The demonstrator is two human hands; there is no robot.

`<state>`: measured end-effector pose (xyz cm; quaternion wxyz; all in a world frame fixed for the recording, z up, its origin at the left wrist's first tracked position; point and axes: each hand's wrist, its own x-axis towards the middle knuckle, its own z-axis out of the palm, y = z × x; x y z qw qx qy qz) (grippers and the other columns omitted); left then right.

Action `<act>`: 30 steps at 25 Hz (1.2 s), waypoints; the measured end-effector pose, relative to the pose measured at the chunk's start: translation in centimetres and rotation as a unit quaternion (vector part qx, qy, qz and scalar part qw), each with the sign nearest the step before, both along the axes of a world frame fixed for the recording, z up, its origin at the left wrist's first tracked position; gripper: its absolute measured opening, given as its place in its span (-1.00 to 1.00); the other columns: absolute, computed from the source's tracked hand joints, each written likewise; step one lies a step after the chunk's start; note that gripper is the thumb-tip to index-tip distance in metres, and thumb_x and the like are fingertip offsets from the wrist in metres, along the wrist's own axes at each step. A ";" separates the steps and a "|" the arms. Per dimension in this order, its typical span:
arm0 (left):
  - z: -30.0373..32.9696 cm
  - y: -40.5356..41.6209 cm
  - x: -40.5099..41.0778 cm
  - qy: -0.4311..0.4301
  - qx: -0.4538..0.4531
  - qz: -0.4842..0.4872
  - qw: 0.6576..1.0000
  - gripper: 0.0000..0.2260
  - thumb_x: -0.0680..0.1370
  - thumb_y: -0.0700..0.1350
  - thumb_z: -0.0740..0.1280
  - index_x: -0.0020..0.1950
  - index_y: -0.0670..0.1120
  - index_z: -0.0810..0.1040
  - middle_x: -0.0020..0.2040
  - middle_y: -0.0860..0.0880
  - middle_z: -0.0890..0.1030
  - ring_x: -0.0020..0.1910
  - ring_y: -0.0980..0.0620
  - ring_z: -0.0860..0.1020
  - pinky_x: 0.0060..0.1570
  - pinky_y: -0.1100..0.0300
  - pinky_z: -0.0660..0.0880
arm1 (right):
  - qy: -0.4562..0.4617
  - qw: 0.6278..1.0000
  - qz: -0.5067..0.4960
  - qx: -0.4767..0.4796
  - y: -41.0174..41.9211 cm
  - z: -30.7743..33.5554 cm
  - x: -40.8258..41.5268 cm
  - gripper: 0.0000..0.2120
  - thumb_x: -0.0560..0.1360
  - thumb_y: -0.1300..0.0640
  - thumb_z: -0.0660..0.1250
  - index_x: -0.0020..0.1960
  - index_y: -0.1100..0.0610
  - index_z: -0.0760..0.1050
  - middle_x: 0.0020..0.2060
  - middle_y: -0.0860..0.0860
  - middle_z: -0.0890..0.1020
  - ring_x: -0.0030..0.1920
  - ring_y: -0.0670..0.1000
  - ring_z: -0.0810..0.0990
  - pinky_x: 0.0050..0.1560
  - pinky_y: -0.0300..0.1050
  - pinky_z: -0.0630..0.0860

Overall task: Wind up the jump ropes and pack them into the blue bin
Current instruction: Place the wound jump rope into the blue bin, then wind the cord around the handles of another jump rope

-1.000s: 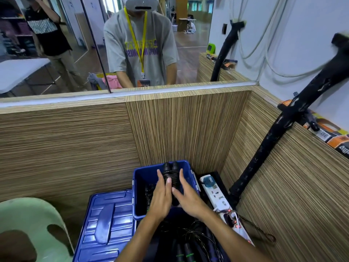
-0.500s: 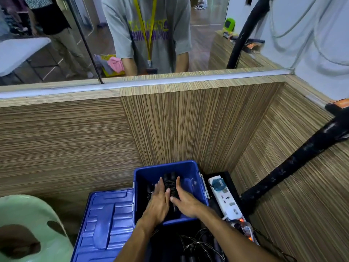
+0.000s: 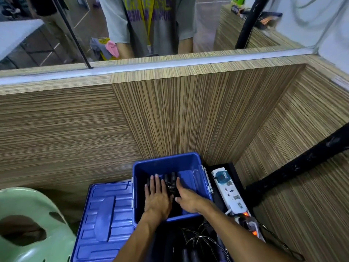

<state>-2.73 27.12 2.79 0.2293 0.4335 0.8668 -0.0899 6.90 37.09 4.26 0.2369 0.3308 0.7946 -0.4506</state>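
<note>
Both hands are down inside the bin (image 3: 198, 167), which sits against the wood panel (image 3: 188, 114) at the six o'clock part of the view. The wound rope (image 3: 171, 183) lies on the bin floor between them, toward the bin's left half. The left hand (image 3: 156, 197) lies flat with fingers straight, on the bundle's nine o'clock side, over dark handles of what looks like a rope packed beside it. The right hand (image 3: 186, 198) flanks the bundle at three o'clock, fingers straight and angled toward eleven o'clock. Neither hand curls round anything; both are apart and flat, touching or pressing. This looks like a settling hold: the palms bracket the bundle so its coils stay together and it beds down close to its neighbour, leaving the bin's right half free.

The bundle's long axis runs from six to twelve o'clock, away from the person. Its two black handles point to twelve o'clock, side by side, with the wire coils bunched just below them.

At six o'clock, nearer than the bin, loose ropes (image 3: 198, 241) lie tangled, so more winding seems left. The lid (image 3: 105, 220) lies flat at the bin's nine o'clock, out of the way. A power strip (image 3: 229, 191) runs along the bin's three o'clock side.
</note>
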 end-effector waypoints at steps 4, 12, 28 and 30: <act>-0.1 0.1 0.0 0.008 -0.049 -0.005 0.999 -0.38 0.66 0.14 -0.06 0.56 -0.13 -0.24 0.54 -0.20 -0.34 0.51 -0.19 -0.35 0.48 -0.19 -0.22 | -0.030 0.998 0.051 0.024 -0.1 -0.5 -0.6 -0.21 0.66 0.03 0.14 0.55 0.05 -0.45 0.59 0.16 -0.04 0.44 0.17 0.36 0.45 0.06 0.28; 1.7 -0.9 0.1 0.025 0.022 -0.002 0.999 -0.41 0.67 0.14 -0.13 0.57 -0.15 -0.19 0.57 -0.20 -0.24 0.54 -0.15 -0.27 0.49 -0.15 -0.18 | 0.013 0.989 -0.018 0.144 -1.4 0.7 0.6 -0.22 0.63 -0.11 0.17 0.60 -0.01 -0.29 0.58 0.20 -0.16 0.57 0.25 -0.08 0.50 0.25 0.12; 1.5 -12.8 11.1 0.094 0.237 -0.255 0.933 -0.47 0.44 -0.14 0.33 0.40 -0.12 0.31 0.30 -0.15 0.49 0.17 -0.17 0.49 0.11 -0.01 0.46 | 0.130 0.901 -0.055 0.409 -15.5 1.5 14.9 -0.41 0.56 -0.03 0.27 0.54 0.03 0.19 0.29 0.08 0.41 0.25 0.14 0.40 0.21 0.08 0.45; 1.0 -13.3 12.4 0.096 0.162 -0.278 0.942 -0.42 0.50 -0.16 0.26 0.51 -0.13 0.18 0.44 -0.20 0.35 0.33 -0.19 0.40 0.20 -0.03 0.41 | 0.060 0.930 -0.067 0.355 -17.0 0.4 15.9 -0.29 0.56 -0.09 0.28 0.58 0.06 0.03 0.32 0.09 0.34 0.28 0.15 0.36 0.24 0.05 0.44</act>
